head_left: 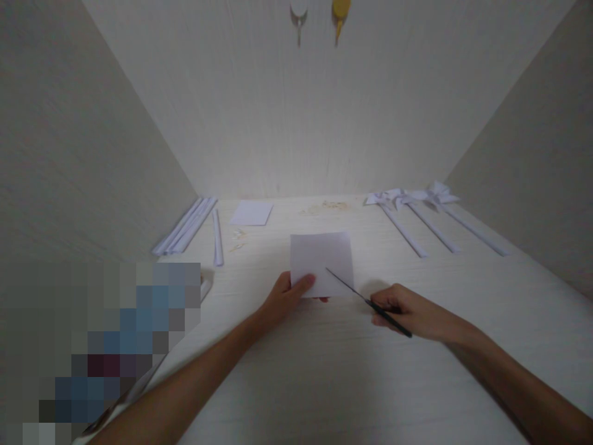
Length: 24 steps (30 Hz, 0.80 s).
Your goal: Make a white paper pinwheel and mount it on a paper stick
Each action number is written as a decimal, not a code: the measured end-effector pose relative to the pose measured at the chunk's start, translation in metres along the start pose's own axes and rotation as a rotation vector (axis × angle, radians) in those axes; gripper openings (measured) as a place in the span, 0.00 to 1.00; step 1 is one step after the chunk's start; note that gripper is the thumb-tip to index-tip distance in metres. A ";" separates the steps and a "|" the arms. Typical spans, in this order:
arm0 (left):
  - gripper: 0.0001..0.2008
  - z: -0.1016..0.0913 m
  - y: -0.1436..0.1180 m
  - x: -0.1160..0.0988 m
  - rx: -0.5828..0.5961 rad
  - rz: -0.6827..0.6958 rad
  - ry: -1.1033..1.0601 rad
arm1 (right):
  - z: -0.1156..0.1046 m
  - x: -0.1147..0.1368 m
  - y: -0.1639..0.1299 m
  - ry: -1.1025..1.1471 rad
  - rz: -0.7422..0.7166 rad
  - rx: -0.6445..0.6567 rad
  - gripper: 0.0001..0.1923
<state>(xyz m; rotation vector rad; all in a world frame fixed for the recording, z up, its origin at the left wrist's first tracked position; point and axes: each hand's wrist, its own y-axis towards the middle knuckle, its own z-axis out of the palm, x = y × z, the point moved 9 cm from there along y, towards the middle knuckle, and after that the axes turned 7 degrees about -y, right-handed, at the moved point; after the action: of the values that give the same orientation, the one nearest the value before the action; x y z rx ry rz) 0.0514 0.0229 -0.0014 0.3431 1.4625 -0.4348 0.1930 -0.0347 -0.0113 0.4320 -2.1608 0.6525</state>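
Note:
My left hand (293,290) pinches a square of white paper (322,253) at its lower left corner, thumb on top and fingers beneath. The sheet is held up above the table. In my right hand (401,311) is a pair of scissors (389,318) with dark handles. Their thin blades cross the lower right corner of the paper and point up and left, the tip near its middle. Whether the blades are apart, or one lies under the sheet, I cannot make out.
Rolled paper tubes (188,228) lie at the left, with a single tube (217,238) beside them. Another paper square (252,213) and several rubber bands (334,205) lie toward the back wall. Three paper pinwheels (403,216) on sticks rest at the right. Two hooks (341,9) hang above.

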 end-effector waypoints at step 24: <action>0.13 -0.019 0.011 0.003 -0.108 0.030 -0.226 | -0.005 -0.005 0.003 -0.053 0.009 -0.019 0.21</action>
<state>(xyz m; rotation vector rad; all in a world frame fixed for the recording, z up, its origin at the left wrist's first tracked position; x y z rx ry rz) 0.0405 0.0413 -0.0068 0.2217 1.2531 -0.3566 0.1979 -0.0287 -0.0135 0.4342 -2.2184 0.6313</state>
